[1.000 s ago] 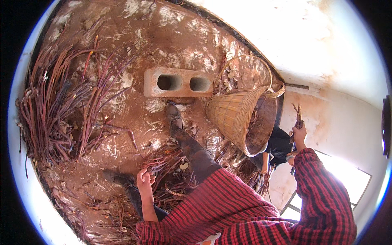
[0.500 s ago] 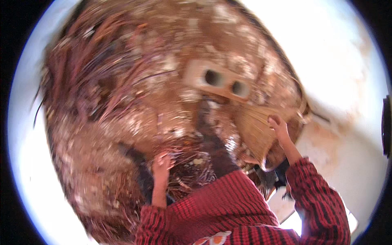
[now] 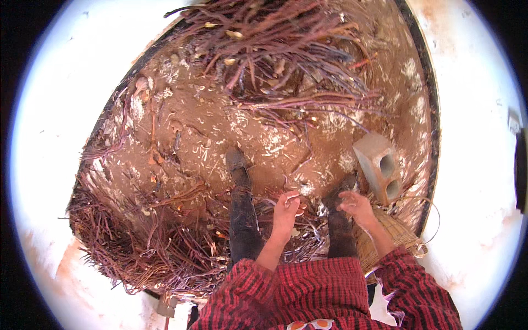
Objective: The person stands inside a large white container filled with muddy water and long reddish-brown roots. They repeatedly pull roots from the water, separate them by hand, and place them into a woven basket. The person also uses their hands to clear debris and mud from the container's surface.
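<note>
My left hand [image 3: 286, 212] hangs in front of my body above a scatter of thin reddish-brown sticks [image 3: 308, 236] between my legs. Its fingers are curled in; whatever they hold, if anything, is too small to make out. To its right my right hand [image 3: 356, 207] is held over my right foot, fingers loosely bent and apart, with nothing visible in them. Just beyond and right of that hand a grey hollow concrete block [image 3: 372, 155] lies on the dirt. A woven tan basket [image 3: 397, 230] is beside my right forearm, partly hidden by it.
A large heap of long reddish sticks [image 3: 275, 41] covers the far ground. Another pile of twigs [image 3: 148, 247] lies at the near left. Brown dirt ground [image 3: 203, 126] with pale chips spreads between them, bounded by white walls [image 3: 473, 165] with a dark base edge.
My view has swung right, so the block and basket now appear farther right. My right hand has come away from over the basket, closer to my left hand.
</note>
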Demonstrator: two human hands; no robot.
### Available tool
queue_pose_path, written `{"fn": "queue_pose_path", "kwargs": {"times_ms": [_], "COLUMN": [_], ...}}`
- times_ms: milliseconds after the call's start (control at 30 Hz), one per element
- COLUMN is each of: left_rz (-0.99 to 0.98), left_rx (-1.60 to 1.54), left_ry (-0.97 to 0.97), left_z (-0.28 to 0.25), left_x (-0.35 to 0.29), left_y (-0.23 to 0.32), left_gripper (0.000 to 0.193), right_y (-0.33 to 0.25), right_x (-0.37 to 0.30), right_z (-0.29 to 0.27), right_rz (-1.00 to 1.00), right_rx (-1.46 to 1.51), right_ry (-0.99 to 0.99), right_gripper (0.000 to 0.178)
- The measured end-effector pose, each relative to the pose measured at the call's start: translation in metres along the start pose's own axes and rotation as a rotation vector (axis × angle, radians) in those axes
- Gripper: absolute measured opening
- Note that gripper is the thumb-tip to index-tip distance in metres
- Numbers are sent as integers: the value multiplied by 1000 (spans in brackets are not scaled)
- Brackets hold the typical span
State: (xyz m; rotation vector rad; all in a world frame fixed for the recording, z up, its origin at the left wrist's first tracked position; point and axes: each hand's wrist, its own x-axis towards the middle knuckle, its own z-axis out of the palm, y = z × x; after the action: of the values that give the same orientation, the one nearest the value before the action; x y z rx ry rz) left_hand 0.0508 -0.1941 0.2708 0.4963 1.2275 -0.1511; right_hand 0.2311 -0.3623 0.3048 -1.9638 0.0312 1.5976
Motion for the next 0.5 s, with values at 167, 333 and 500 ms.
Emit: {"fn": "queue_pose_path", "kwargs": {"times_ms": [167,333,500], "left_rz": [27,-9,8], "left_rx": [-141,-270,-28], "left_ry": [-29,66,-1], "left_z": [-25,-34,-27], "left_x": [2,34,88], "left_y": [55,72,56], "left_gripper": [27,29,37], "right_y": [-13,7,23], "right_x": [49,156,272], "right_z": [51,52,43], "right_rz": [6,-130,-238], "right_rx": [-34,-353,-558], "right_ry": [94,182,240], "right_gripper": [29,22,20]}}
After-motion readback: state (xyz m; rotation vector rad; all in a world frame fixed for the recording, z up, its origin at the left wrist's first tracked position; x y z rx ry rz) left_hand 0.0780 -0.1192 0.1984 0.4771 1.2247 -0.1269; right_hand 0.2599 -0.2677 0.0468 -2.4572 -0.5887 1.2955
